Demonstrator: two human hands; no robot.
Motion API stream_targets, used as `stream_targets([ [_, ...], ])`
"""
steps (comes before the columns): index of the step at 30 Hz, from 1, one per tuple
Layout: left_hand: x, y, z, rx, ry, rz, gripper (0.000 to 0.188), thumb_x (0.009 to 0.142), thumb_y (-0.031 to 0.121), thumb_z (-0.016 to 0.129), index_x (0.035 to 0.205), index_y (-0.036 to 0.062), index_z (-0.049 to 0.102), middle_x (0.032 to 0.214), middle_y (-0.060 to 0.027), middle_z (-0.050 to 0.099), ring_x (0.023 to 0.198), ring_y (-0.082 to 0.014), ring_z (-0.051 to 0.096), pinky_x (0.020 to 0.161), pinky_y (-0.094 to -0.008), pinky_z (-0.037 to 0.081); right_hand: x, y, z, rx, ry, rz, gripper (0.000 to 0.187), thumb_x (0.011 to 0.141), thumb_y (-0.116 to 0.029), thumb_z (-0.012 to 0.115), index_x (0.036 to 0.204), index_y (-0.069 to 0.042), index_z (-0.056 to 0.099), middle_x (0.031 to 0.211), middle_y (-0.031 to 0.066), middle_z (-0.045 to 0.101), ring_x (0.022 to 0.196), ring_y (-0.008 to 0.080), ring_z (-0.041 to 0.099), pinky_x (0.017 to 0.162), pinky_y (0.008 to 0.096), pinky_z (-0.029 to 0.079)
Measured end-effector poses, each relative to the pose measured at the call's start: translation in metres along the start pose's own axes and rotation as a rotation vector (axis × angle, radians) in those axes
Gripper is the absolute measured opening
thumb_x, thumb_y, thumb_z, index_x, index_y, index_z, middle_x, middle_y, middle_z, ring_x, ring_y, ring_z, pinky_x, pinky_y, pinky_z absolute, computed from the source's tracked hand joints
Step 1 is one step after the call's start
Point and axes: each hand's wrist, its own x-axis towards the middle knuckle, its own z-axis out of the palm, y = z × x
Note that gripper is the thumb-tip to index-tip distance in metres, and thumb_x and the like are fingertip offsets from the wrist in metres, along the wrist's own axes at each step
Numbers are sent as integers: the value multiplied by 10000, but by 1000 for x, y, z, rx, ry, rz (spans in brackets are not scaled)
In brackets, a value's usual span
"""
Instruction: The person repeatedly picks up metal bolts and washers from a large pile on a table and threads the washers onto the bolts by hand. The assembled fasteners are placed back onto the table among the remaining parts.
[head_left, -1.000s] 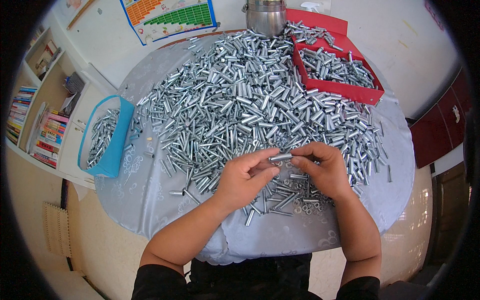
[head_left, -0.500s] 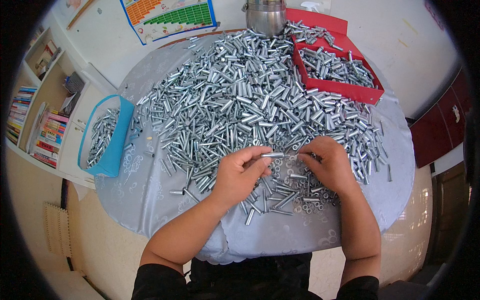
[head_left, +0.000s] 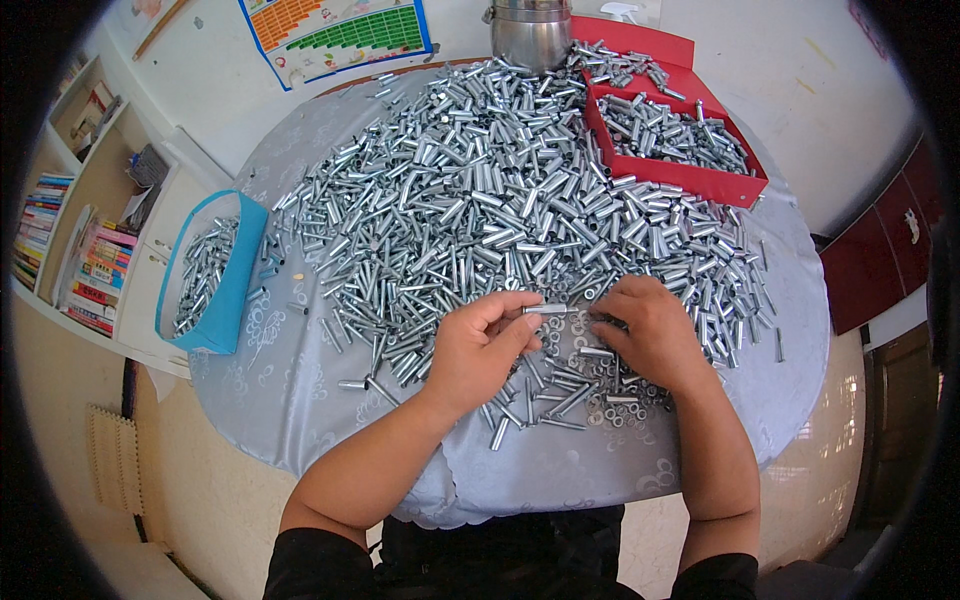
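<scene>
My left hand (head_left: 482, 345) pinches a shiny metal sleeve anchor (head_left: 545, 310) between thumb and fingers, its thin end pointing right. Just beyond that end is my right hand (head_left: 648, 328), with thumb and fingertips drawn together; what they hold, if anything, is too small to make out. A broad heap of metal sleeves and bolts (head_left: 470, 200) spreads in front of both hands. Below and between them lie loose bolts (head_left: 570, 400), and small nuts and washers (head_left: 622, 410) gather under my right hand.
A red box (head_left: 680, 178) full of metal parts stands at the back right, its lid also bearing some. At the left is a blue bin (head_left: 228, 300) holding more. A steel pot (head_left: 530, 40) stands behind the heap. A silvery cloth (head_left: 300, 400) covers the round table.
My right hand has shifted slightly, its fingers curling in near the anchor's thin end. My left hand keeps its grip on the anchor, almost still.
</scene>
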Motion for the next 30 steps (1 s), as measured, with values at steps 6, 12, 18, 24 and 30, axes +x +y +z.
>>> stream_targets([
  [6, 0, 1, 0, 9, -17, 3, 229, 927, 29, 615, 1146, -32, 633, 894, -61, 681, 748, -89, 652, 672, -217, 533, 3, -6, 4, 70, -19, 12, 153, 747, -143, 721, 879, -65, 712, 834, 101, 622, 827, 306, 608, 760, 405, 491],
  [12, 0, 0, -1, 5, -22, -8, 236, 941, 35, 600, 1165, -33, 627, 941, -89, 698, 752, -107, 657, 692, -233, 549, 2, 1, 6, 112, -24, -25, 152, 739, -78, 736, 880, -34, 702, 823, 107, 644, 786, 287, 626, 723, 374, 496],
  [18, -1, 2, -1, 20, -31, -20, 238, 943, 35, 594, 1171, -29, 625, 936, -83, 702, 740, -100, 655, 681, -227, 541, 1, -7, -1, 487, 19, 281, 101, 831, -76, 679, 903, -6, 674, 746, 87, 632, 649, 186, 592, 609, 320, 469],
  [24, 0, 2, -2, -3, -35, -28, 240, 944, 36, 592, 1174, -27, 623, 953, -89, 705, 740, -101, 655, 673, -225, 538, -1, -4, 0, 702, -42, 435, 118, 871, -95, 672, 928, 6, 648, 707, 7, 597, 642, 64, 517, 588, 247, 440],
  [30, 0, 2, -2, 2, -26, -31, 237, 943, 36, 594, 1170, -29, 621, 966, -99, 707, 740, -103, 654, 679, -229, 543, 0, -6, 1, 775, -47, 452, 94, 842, -44, 693, 912, -1, 647, 709, -6, 603, 650, 54, 534, 598, 228, 453],
])
